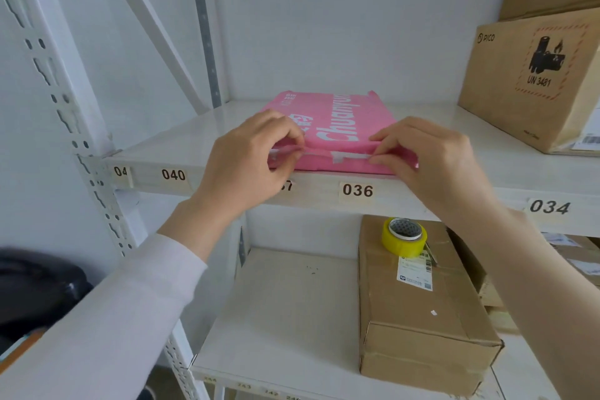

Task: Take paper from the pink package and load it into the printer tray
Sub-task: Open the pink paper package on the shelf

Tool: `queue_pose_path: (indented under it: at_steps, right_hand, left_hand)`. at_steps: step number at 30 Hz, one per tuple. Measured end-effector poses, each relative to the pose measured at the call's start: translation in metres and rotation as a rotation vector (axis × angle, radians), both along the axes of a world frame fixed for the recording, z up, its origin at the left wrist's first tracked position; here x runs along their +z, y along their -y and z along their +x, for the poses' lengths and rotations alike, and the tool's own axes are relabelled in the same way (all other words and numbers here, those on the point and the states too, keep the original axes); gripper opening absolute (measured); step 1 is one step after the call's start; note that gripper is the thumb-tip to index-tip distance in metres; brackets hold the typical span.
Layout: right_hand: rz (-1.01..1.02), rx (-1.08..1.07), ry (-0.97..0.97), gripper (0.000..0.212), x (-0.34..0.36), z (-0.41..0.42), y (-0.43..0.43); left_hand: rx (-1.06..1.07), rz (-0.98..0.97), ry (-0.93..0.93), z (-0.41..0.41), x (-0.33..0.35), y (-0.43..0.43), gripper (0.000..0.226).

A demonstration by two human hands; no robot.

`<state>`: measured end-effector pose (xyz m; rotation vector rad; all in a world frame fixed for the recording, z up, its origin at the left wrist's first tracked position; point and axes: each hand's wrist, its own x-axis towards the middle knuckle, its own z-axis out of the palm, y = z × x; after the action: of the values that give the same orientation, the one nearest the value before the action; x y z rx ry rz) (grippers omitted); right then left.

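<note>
Item: pink package (334,127), flat at front edge of shelf (181,143), above label 036 (357,190)
Left hand (250,162), right hand (431,156): apart, each pinching near-edge wrapper flap
Risks: uneven pull tears wrapper, sheets spill off front edge; package slides forward; printer tray not in view

We take this for a stockroom or storage corner; white slotted-steel shelving (48,75) stands before us; numbered bin labels (357,190) run along the shelf edge just beneath the hands; taped cardboard cartons sit right of and below the hands, one (532,81) bearing a battery hazard mark; a yellow tape roll (404,236) rests on another carton (422,302).
</note>
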<state>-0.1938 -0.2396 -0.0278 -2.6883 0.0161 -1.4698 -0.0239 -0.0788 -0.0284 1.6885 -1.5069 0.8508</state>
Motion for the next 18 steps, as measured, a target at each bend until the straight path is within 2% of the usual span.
queue_pose_path:
  at_steps: [5,10,14,18]
  right_hand:
    - [0.043,-0.046,-0.130,0.011,0.018,0.001,0.000]
    - [0.116,-0.048,-0.222,0.009,0.028,-0.003,0.001]
    - [0.095,0.034,-0.234,0.029,0.013,-0.021,0.010]
    - [0.029,0.001,-0.116,0.018,0.000,-0.024,0.017]
  left_hand:
    - [-0.031,0.029,0.108,-0.015,-0.001,0.013,0.021]
    - [-0.068,0.026,0.056,-0.024,0.000,0.029,0.018]
    - [-0.080,0.040,-0.012,-0.023,0.003,0.028,0.019]
    - [-0.082,0.054,-0.018,-0.023,0.005,0.029,0.021]
